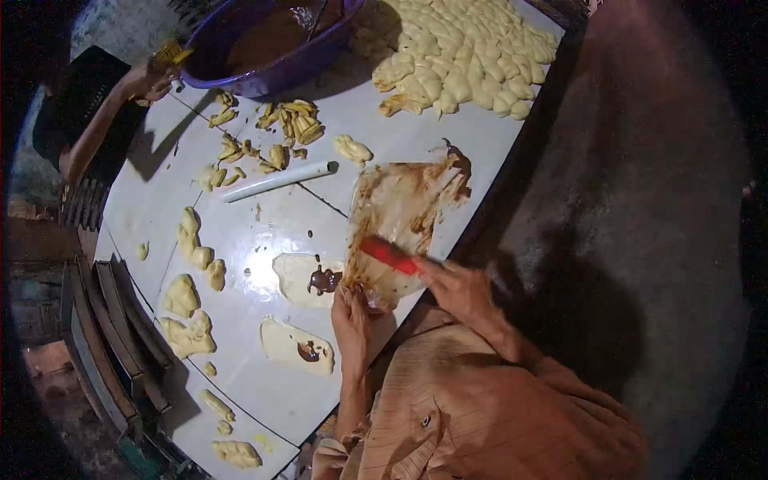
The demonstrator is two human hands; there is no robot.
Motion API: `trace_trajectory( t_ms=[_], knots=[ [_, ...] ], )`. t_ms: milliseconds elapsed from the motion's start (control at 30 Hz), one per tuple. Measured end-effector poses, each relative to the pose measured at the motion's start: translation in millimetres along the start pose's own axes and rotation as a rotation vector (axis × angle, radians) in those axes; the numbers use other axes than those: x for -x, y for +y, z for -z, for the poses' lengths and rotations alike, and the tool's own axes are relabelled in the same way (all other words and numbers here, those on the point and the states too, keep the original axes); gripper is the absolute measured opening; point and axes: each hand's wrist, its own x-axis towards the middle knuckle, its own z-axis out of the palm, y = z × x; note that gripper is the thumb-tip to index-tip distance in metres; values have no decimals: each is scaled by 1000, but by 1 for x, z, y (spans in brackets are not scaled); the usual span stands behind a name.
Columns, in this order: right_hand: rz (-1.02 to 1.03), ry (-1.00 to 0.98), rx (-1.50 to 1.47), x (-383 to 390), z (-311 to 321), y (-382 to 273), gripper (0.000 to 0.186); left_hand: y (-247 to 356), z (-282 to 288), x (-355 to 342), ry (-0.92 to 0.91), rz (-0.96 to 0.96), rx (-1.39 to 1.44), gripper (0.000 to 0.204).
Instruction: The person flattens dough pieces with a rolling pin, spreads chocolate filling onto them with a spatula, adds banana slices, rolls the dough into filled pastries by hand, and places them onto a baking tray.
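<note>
My right hand (462,298) is wrapped round a red scraper (390,254), its flat part lying over a clear plastic sheet (400,200) smeared with brown chocolate-like paste. The near corner of that plastic is gathered in the fingers of my left hand (352,318). Just left of it lies a flattened piece of dough (290,280) with a dark brown dollop (325,280) on it. Nearer me, a second flattened dough piece (280,342) carries a smaller brown dollop (308,352).
A white pipe (280,182) lies beyond the flattened dough. Small cut dough strips (300,124) sit farther back, by a purple basin (272,78) of brown mixture. Many dough pieces (472,60) cover the far right. Another person's hand (152,80) holds something yellow. Metal trays (104,344) stand left.
</note>
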Motion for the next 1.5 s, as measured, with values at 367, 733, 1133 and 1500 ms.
trace_trajectory(
  t_ms=[367, 733, 1133, 1500],
  knots=[
    [-130, -49, 95, -3, -6, 19, 34, -2, -13, 3, -70, 38, -48, 36],
    [-205, -54, 190, 2, -1, 12, 32, 5, -45, -16, -14, -90, 115, 32],
    [-178, 132, 196, -29, 32, 65, 30, -20, -18, -7, -14, -150, -118, 31],
    [-421, 22, 168, -45, 47, 65, 31, -15, -18, 8, 38, -14, 235, 28]
  ],
)
